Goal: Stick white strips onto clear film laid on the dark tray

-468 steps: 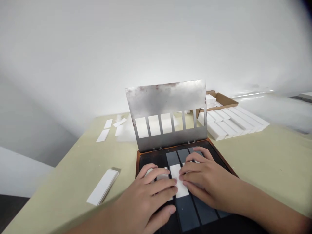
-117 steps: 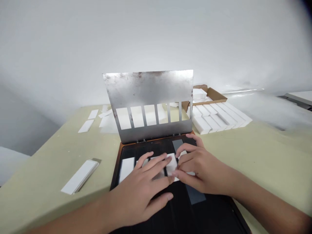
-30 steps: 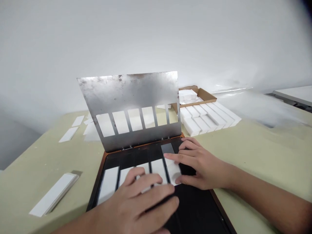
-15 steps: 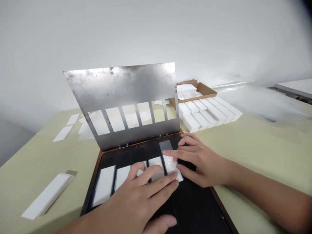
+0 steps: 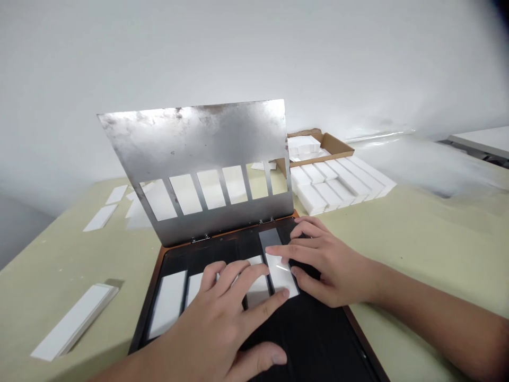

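Note:
Several white cards lie in a row on a black board (image 5: 318, 345) with a brown edge. My left hand (image 5: 234, 313) spreads over the middle cards, its index fingertip on the lower part of the rightmost card (image 5: 281, 277). My right hand (image 5: 326, 260) rests at that card's right side, index fingertip on its upper part and fingers apart. A dark strip (image 5: 270, 239) shows above this card. Hinged to the board's far edge, a metal plate (image 5: 222, 132) with rectangular openings stands raised. The leftmost card (image 5: 169, 302) lies flat.
A stack of white strips (image 5: 73, 321) lies on the table (image 5: 35, 281) at left, with loose white pieces (image 5: 100, 217) behind. Beyond the board at right are a cardboard box (image 5: 338, 146), rows of white blocks (image 5: 345, 183) and clear plastic film (image 5: 429, 164).
My left hand's fingers have spread; the middle finger has lifted off the rightmost card and moved left, while the index fingertip stays on it. My right hand has barely moved.

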### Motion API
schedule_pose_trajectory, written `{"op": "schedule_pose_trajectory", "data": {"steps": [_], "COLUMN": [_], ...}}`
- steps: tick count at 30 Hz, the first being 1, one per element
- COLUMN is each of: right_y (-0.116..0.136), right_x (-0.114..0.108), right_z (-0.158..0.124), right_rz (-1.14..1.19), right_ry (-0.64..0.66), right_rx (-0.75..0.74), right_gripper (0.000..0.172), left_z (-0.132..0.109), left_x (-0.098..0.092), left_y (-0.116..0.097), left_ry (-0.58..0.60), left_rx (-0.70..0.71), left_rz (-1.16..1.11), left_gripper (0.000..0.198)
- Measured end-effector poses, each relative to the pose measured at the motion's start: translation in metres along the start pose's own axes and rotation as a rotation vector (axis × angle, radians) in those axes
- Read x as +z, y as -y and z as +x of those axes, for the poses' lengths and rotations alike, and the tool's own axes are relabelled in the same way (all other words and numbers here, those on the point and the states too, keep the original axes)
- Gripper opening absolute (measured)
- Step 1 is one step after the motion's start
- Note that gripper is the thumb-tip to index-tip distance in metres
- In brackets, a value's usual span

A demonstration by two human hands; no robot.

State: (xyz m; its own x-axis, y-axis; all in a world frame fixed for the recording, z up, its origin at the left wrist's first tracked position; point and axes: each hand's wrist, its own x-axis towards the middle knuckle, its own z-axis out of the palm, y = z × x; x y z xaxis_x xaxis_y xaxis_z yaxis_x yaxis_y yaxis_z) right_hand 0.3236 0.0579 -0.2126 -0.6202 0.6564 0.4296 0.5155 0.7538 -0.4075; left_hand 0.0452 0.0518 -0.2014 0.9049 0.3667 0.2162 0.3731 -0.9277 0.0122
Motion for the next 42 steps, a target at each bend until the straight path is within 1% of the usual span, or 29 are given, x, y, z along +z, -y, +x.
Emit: {"op": "schedule_pose_trajectory", "data": {"steps": [6,10,11,15,17,21,24,27,29,31,33,34,37,39,42], "right_y": [0.001,0.004,0.005,0.005,0.004,0.002,0.003,0.005,0.005,0.006,0.005,0.005,0.004,0.004,0.002], "right_x": [-0.001,-0.004,-0.004,0.000,0.003,0.006,0.006,0.005,0.005,0.006,0.008,0.008,0.010,0.011,0.012], "right_z": [0.001,0.002,0.002,0.001,0.000,0.000,0.001,0.002,0.003,0.004,0.005,0.005,0.006,0.005,0.005], "right_rz": [0.002,-0.012,-0.018,-0.054,-0.070,-0.075,-0.061,-0.059,-0.072,-0.083,-0.085,-0.084,-0.084,-0.084,-0.086], "right_ry": [0.008,-0.001,0.000,0.061,0.084,0.087,0.094,0.099,0.095,0.078,0.059,0.055,0.047,0.037,0.023], "right_rx": [-0.002,0.006,0.011,0.028,0.035,0.059,0.074,0.084,0.098,0.115,0.121,0.121,0.118,0.115,0.104], "right_gripper": [0.060,0.051,0.052,0.067,0.070,0.073,0.067,0.060,0.054,0.047,0.041,0.038,0.034,0.032,0.034], "left_z": [0.001,0.001,0.001,0.003,0.004,0.005,0.001,-0.006,-0.009,-0.008,-0.005,-0.002,0.003,0.005,0.005], "left_x": [0.000,0.001,0.001,-0.001,-0.002,-0.001,0.001,-0.001,-0.005,-0.009,-0.009,-0.009,-0.007,-0.007,-0.008], "left_y": [0.001,0.001,0.000,0.000,0.000,-0.001,0.001,0.003,0.002,0.001,-0.001,-0.001,-0.001,-0.001,-0.001], "left_ry": [0.000,0.000,0.004,0.016,0.007,0.005,-0.007,-0.093,-0.125,-0.085,-0.037,-0.042,-0.115,-0.119,-0.090], "left_rx": [-0.052,-0.057,-0.056,-0.067,-0.070,-0.067,-0.074,-0.069,0.006,0.120,0.177,0.167,0.092,0.072,0.041], "left_rz": [-0.019,-0.034,-0.038,-0.062,-0.064,-0.038,0.001,0.047,0.031,0.004,-0.017,-0.024,-0.048,-0.037,-0.013], "left_gripper": [0.065,0.067,0.067,0.064,0.066,0.067,0.066,0.067,0.060,0.051,0.050,0.050,0.045,0.043,0.043]}}
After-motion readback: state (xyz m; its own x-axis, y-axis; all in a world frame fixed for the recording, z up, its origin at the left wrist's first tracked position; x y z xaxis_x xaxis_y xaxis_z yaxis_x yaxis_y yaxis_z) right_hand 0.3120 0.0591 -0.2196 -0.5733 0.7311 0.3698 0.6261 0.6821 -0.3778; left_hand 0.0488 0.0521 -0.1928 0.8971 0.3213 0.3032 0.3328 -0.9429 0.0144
